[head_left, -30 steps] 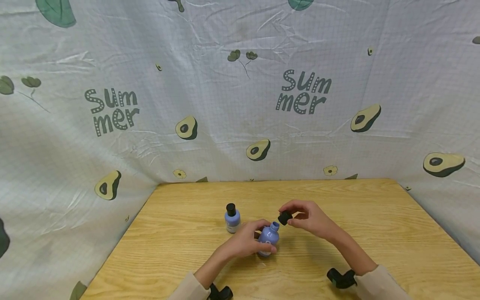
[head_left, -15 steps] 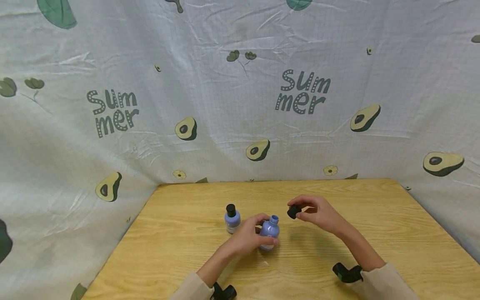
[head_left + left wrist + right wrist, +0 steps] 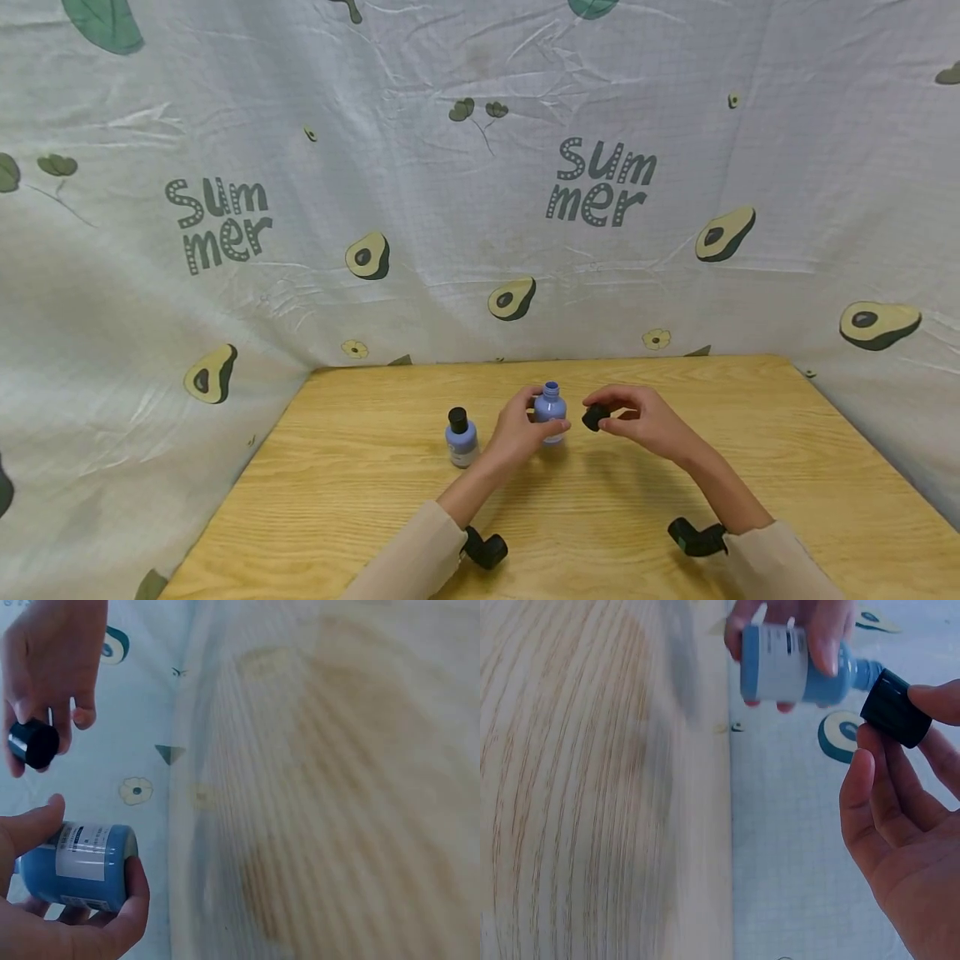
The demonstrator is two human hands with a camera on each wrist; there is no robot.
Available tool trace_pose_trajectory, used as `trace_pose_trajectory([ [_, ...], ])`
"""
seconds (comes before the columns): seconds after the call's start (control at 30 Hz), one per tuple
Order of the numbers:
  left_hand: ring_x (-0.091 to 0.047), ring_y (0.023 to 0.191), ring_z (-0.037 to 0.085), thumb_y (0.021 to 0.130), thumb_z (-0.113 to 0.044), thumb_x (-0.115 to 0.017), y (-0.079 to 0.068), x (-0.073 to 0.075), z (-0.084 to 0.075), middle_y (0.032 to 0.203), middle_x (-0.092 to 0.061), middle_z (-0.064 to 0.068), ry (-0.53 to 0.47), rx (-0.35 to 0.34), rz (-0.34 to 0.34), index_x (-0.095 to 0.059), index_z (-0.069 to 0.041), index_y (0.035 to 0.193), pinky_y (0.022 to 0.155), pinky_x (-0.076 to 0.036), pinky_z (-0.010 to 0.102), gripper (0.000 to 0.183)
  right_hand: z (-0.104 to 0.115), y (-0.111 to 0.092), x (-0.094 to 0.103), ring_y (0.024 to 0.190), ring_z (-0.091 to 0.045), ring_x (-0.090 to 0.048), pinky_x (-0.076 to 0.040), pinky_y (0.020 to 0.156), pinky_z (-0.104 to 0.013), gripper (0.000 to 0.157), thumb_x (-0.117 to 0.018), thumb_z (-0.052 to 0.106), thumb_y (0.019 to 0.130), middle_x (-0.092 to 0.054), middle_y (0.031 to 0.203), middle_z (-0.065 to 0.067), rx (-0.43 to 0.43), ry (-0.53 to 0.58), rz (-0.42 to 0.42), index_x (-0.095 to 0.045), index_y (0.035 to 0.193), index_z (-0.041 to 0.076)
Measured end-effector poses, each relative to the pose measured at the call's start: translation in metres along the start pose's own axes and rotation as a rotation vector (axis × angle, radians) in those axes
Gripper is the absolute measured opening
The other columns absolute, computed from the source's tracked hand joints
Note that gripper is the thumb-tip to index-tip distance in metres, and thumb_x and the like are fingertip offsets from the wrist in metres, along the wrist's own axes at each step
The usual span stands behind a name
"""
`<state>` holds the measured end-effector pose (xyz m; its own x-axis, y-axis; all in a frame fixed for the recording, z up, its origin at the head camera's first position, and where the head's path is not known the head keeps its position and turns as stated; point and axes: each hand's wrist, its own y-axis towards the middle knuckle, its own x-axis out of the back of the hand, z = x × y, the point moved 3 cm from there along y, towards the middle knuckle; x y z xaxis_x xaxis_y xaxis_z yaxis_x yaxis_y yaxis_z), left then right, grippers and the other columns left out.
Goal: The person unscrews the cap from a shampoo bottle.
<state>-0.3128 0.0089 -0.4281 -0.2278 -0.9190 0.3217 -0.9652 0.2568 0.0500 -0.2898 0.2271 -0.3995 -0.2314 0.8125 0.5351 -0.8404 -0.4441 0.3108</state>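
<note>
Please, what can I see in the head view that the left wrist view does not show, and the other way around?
Only the head view shows the second blue bottle, capped, standing on the table left of the hands, and the word "Summer" on the avocado cloth.

Only the left wrist view shows the white label on the held bottle up close.

Both show the left hand gripping the open blue bottle and the right hand pinching the black cap beside it, apart from the neck.
</note>
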Motion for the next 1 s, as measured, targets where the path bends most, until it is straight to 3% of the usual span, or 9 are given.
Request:
trace_pose_trajectory([
  [0.3, -0.060, 0.127, 0.033, 0.088, -0.025, -0.085, 0.042, -0.017, -0.003, 0.139, -0.060, 0.016, 0.015, 0.015, -0.151, -0.054, -0.012, 0.143, 0.107, -0.052, 0.051, 0.064, -0.005, 0.000, 0.004, 0.101, -0.004, -0.065, -0.058, 0.083, -0.024, 0.033, -0.065, 0.005, 0.099, -0.069, 0.120, -0.023, -0.021, 0.025, 0.003, -0.065, 0.129, -0.006],
  [0.57, -0.062, 0.127, 0.032, 0.091, -0.017, -0.081, 0.070, -0.022, 0.002, 0.138, -0.064, 0.017, 0.084, -0.022, -0.209, -0.054, -0.008, 0.140, 0.107, -0.052, 0.047, 0.056, -0.011, 0.001, 0.006, 0.102, -0.007, -0.066, -0.058, 0.084, -0.026, 0.031, -0.065, 0.006, 0.099, -0.067, 0.124, -0.028, -0.027, 0.022, 0.008, -0.066, 0.129, -0.001],
  [0.77, -0.060, 0.130, 0.034, 0.092, -0.015, -0.079, 0.082, -0.022, 0.007, 0.141, -0.062, 0.019, 0.079, -0.011, -0.219, -0.053, -0.007, 0.139, 0.112, -0.049, 0.049, 0.054, -0.013, 0.001, 0.008, 0.102, -0.009, -0.066, -0.058, 0.084, -0.027, 0.030, -0.065, 0.008, 0.099, -0.070, 0.121, -0.021, -0.037, 0.009, 0.011, -0.067, 0.128, 0.001],
  [1.0, -0.060, 0.130, 0.034, 0.092, -0.015, -0.079, 0.085, -0.022, 0.012, 0.141, -0.061, 0.019, 0.077, -0.007, -0.215, -0.053, -0.006, 0.138, 0.112, -0.048, 0.050, 0.053, -0.016, 0.001, 0.010, 0.101, -0.006, -0.066, -0.058, 0.085, -0.025, 0.031, -0.065, 0.006, 0.099, -0.068, 0.122, -0.028, -0.034, 0.007, 0.016, -0.067, 0.129, 0.000],
])
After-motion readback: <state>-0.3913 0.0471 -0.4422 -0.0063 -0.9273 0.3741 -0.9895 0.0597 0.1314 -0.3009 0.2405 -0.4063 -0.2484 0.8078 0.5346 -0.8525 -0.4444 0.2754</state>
